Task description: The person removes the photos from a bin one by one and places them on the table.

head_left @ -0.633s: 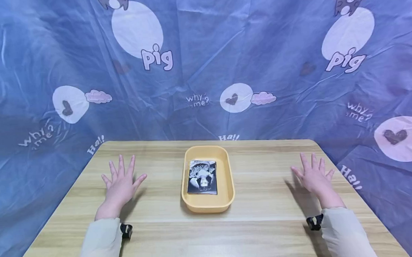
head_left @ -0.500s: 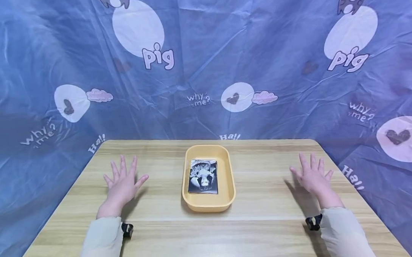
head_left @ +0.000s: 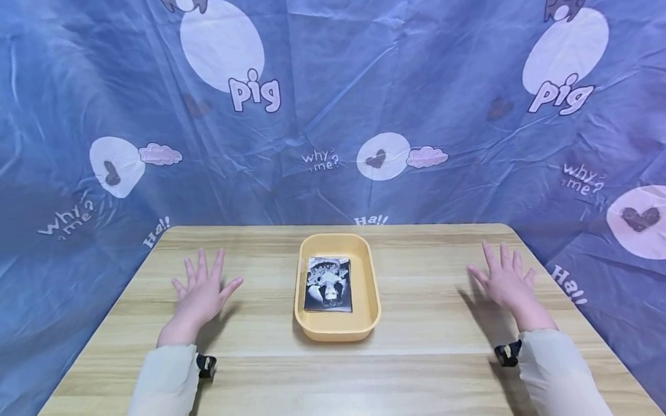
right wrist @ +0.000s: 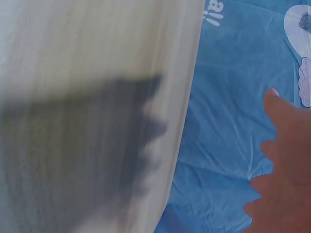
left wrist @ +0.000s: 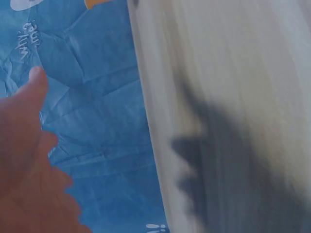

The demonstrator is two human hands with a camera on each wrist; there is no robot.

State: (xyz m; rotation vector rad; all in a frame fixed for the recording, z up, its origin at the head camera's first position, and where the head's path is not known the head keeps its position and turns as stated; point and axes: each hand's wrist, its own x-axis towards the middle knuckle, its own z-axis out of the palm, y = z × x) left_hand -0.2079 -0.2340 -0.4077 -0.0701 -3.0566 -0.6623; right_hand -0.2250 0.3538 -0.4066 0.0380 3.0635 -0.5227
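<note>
In the head view, a yellow rectangular tray (head_left: 367,320) with rounded corners sits mid-table. Against its left side inside lies a small stack of black-and-white photo cards (head_left: 328,286), the top one showing a person's picture upside down. My left hand (head_left: 200,298) is held over the table to the tray's left, fingers spread and holding nothing. On the other side, my right hand (head_left: 506,284) has its fingers spread too, with nothing in it. Each wrist view shows its hand (left wrist: 22,160) (right wrist: 291,165) above a shadow cast on the wood, apart from the tray.
The light wood-grain table (head_left: 339,385) has rounded far corners. Behind it and along both sides hangs a blue cloth (head_left: 329,110) printed with pigs, hearts and lettering. Black straps (head_left: 206,366) show at both wrists below pale sleeves (head_left: 163,385).
My left hand has drifted slightly to the right, toward the tray. The right hand stays almost in place, and the tray and photo cards have not moved.
</note>
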